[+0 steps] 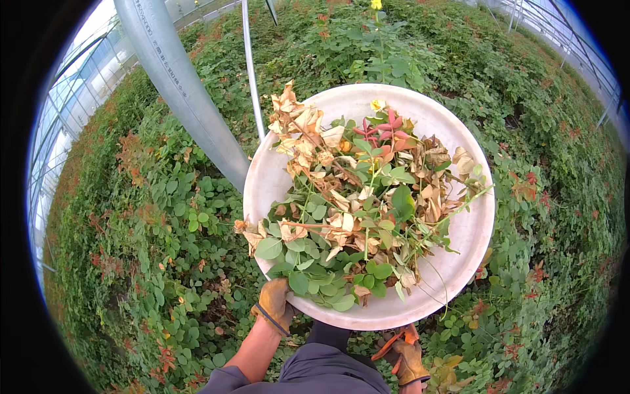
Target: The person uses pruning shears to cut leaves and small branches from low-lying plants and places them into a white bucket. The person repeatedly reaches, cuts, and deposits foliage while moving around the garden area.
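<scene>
A wide, round, whitish tray (469,256) is held out in front of me, heaped with cut stems, green leaves and dry brown leaves (341,226). My left hand (274,303), in a tan and grey work glove, grips its near left rim; the fingertips are hidden under the tray. Below the near right rim, my gloved right hand (408,361) is closed around orange-handled pruning shears (387,347). Their blades cannot be made out. A few reddish leaves (387,131) and a small yellow flower (378,105) lie at the tray's far side.
Dense leafy bushes (177,217) surround me, with reddish shoots among them. A thick grey metal pipe (190,92) slants down to the tray's left edge, beside a thinner white pole (252,72). Greenhouse framing (72,98) stands at the far left. A yellow flower (376,4) rises beyond the tray.
</scene>
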Available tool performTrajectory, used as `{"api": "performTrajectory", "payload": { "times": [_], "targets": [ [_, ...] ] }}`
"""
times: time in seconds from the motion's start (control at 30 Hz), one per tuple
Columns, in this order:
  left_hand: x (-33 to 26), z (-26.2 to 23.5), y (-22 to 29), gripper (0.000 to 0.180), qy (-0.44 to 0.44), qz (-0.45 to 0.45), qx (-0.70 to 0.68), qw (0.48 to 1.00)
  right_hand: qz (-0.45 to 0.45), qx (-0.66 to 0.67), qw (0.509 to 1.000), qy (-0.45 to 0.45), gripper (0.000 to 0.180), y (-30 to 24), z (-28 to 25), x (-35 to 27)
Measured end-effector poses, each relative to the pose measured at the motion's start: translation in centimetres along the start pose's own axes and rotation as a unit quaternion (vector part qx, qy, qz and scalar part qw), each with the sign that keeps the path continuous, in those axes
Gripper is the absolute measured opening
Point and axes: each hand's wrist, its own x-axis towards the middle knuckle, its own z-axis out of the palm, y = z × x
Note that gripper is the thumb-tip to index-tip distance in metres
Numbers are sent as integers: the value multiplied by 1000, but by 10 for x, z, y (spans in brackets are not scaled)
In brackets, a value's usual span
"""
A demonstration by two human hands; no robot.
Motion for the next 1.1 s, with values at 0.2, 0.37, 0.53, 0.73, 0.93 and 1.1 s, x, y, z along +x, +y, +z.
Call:
{"api": "performTrajectory", "payload": {
  "times": [0.2,0.37,0.53,0.73,0.93,1.1],
  "targets": [
    [144,1,73,35,-79,142,107,981,-41,-133,990,12,63,-43,193,66],
    [200,62,175,28,-53,163,89,981,-60,-292,952,75,82,-77,279,138],
    [255,154,260,20,54,139,-121,981,-68,-276,958,38,78,-82,278,144],
    [396,259,287,27,67,129,-188,971,-39,-315,941,114,56,-46,213,86],
    [543,271,233,23,123,138,-88,979,60,-630,729,263,51,7,116,-6],
    [563,147,172,25,192,37,76,978,174,-635,704,267,48,62,12,-66]
  ]
}}
